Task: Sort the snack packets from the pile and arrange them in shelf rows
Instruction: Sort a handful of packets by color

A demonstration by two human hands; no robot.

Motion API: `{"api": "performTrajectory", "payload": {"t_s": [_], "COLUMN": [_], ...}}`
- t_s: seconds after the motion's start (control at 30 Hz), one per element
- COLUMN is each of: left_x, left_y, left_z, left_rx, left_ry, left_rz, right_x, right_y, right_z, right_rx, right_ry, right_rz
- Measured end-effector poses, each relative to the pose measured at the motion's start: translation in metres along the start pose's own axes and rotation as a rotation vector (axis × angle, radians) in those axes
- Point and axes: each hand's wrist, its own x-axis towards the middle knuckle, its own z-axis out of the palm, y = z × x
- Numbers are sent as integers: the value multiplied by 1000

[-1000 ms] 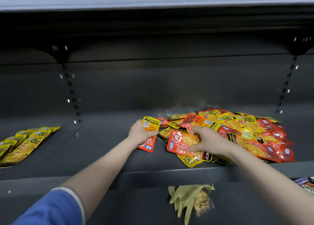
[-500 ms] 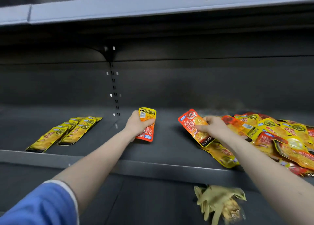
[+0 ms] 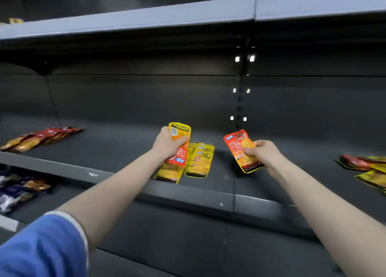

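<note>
You've carried two glossy orange-red foil snack packets, left hand gripping one, right hand pinching the other, from the pile at the dark metal shelf's right edge towards its sorted rows.

A shop aisle, by the look of it; dark metal shelving with slotted uprights behind the hands; a pale price-strip edge overhead; rows of snack packets laid flat between the hands; more red ones far left.
</note>
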Motion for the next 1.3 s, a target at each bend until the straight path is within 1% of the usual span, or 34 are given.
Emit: {"api": "performTrajectory", "payload": {"t_s": [0.13, 0.3, 0.53, 0.77, 0.93, 1.1, 1.3], "left_x": [23, 55, 112, 182, 239, 281, 323], "left_y": [-51, -103, -158, -200, -242, -284, -333], "left_z": [-68, -130, -207, -292, -362, -412, -464], "left_rx": [-2, -5, 29, 111, 92, 115, 50], "left_ry": [-2, -11, 83, 151, 140, 75, -33], "left_rz": [-52, -120, -107, -119, -124, -78, 38], "right_x": [-3, 2, 37, 89, 103, 105, 97], "right_y": [-21, -45, -73, -100, -117, -123, -127], "right_z": [85, 172, 282, 409, 496, 574, 657], "right_rx": [46, 55, 93, 118, 82, 87, 148], "right_ry": [-13, -33, -111, -245, -272, -237, -64], "right_rz": [15, 38, -7, 43, 55, 84, 193]}}
